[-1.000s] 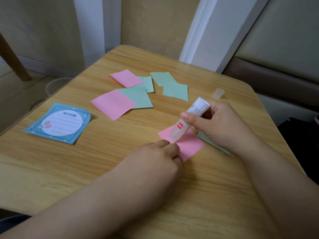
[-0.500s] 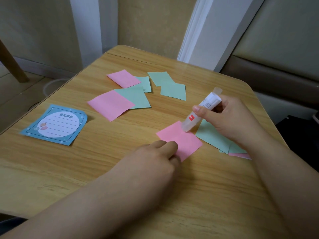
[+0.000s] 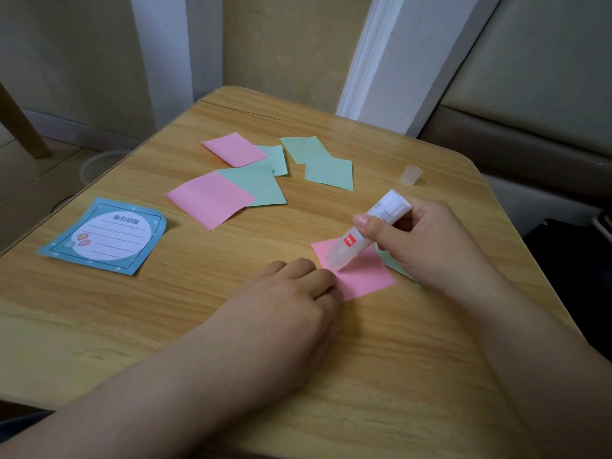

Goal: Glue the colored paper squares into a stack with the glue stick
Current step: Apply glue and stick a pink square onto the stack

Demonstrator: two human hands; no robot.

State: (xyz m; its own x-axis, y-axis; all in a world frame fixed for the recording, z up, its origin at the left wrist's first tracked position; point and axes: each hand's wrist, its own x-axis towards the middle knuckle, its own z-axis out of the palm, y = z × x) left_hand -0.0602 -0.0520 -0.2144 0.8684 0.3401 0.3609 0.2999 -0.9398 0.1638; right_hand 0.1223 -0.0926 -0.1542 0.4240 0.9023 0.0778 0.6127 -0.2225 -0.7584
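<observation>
Fingertips of the left hand [image 3: 291, 293] press flat, pinning the small pink paper square [image 3: 362, 274] to the wooden table [image 3: 198, 326], apparently so it cannot slide. Right hand [image 3: 427, 240] clamps the tilted white glue stick [image 3: 367, 230], tip on the sheet; loose pink and green squares [image 3: 255, 180] wait beyond.

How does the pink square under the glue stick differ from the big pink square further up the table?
The pink square under the glue stick is pinned at its corner by the left hand, and the glue stick, held by the right hand, touches it. The big pink square lies free, untouched. It also looks larger and overlaps a green square. Both are pink, flat paper.
</observation>
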